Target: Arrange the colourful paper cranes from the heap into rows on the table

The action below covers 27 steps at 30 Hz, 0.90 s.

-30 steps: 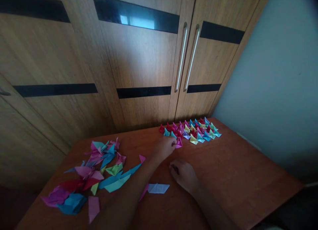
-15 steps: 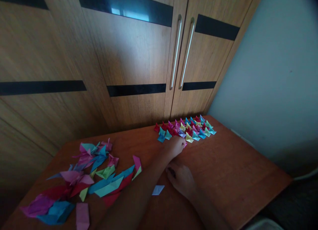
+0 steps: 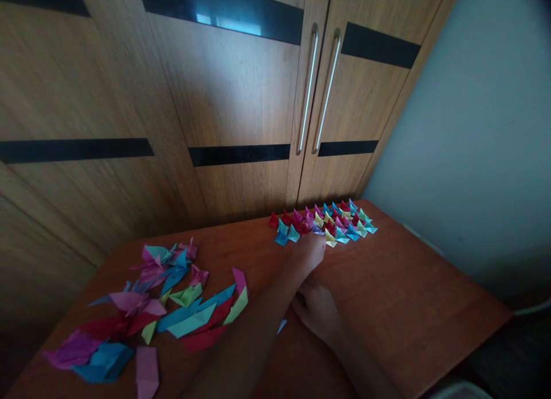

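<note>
Left hand [image 3: 308,253] reaches forward across the wooden table [image 3: 408,295], fingers curled down at the near edge of the rows of small folded paper pieces [image 3: 327,221], touching or just at the front row; whether it pinches a piece can't be told, fingertips hidden behind the knuckles. Right hand [image 3: 316,310] rests on the table just behind the left hand, loosely curled, palm down, nothing visibly held; a dark gap shows under the thumb side. Left forearm runs diagonally from bottom centre up to the rows, crossing over a pale blue paper scrap [image 3: 282,325] that peeks out just beside it. The small folded pieces stand in tight rows at the far side of the table near the cabinet, mixed red, pink, yellow, cyan, green, all pointed-top and upright, touching one another. Two cyan pieces [image 3: 287,235] sit at the left end of the front row, just left of the left hand. On the left half of the table a loose pile of larger folded paper shapes [image 3: 163,295] lies flat and overlapping, pink, blue, green, red, purple, well apart from the rows. A single pink folded piece [image 3: 147,379] lies at the near edge below the pile. Behind the table stands a wooden wardrobe [image 3: 224,100] with black bands and two vertical metal handles [image 3: 318,89]. A pale wall [image 3: 486,129] is on the right.
</note>
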### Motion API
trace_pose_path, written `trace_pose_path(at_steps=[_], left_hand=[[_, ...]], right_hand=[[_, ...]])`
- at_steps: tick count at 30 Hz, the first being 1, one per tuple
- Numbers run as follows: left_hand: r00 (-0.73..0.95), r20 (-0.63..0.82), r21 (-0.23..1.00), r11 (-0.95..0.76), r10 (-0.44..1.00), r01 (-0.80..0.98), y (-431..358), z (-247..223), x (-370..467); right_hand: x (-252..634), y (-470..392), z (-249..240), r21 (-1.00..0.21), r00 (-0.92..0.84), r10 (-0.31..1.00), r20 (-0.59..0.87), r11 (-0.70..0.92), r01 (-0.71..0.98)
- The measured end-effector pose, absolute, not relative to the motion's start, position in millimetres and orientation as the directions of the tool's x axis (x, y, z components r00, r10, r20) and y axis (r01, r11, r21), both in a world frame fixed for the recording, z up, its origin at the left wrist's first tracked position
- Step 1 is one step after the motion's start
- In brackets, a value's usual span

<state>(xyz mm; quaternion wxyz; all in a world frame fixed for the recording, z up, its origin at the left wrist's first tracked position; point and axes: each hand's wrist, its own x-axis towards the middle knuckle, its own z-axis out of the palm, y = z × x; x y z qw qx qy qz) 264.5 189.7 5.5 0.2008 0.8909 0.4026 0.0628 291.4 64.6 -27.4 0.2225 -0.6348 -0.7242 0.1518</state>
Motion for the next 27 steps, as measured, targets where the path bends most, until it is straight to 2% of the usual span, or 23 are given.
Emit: trace_pose_path(at_steps=[9, 15, 18, 21, 24, 27], left_hand=[[0.630, 0.037, 0.391, -0.591, 0.776, 0.706, 174, 20, 256], [0.574, 0.075, 0.358, -0.559, 0.816, 0.748, 137, 38, 189], [0.486, 0.069, 0.329, -0.480, 0.871, 0.814, 112, 43, 126], [0.331, 0.046, 0.259, -0.332, 0.942, 0.907, 90, 41, 55], [0.153, 0.106, 0.155, -0.169, 0.982, 0.973, 76, 31, -2], [0.110, 0.154, 0.091, -0.125, 0.982, 0.988, 67, 26, -26]], right_hand=[[292, 65, -30, -0.488, -0.093, 0.990, 0.108, 0.134, 0.862], [290, 65, -29, -0.517, -0.097, 0.986, 0.137, 0.155, 0.842], [283, 62, -24, -0.583, -0.173, 0.966, 0.191, 0.254, 0.772], [270, 58, -19, -0.626, -0.259, 0.946, 0.194, 0.323, 0.709], [255, 54, -17, -0.614, -0.362, 0.914, 0.184, 0.394, 0.684], [238, 55, -17, -0.568, -0.448, 0.873, 0.191, 0.470, 0.675]])
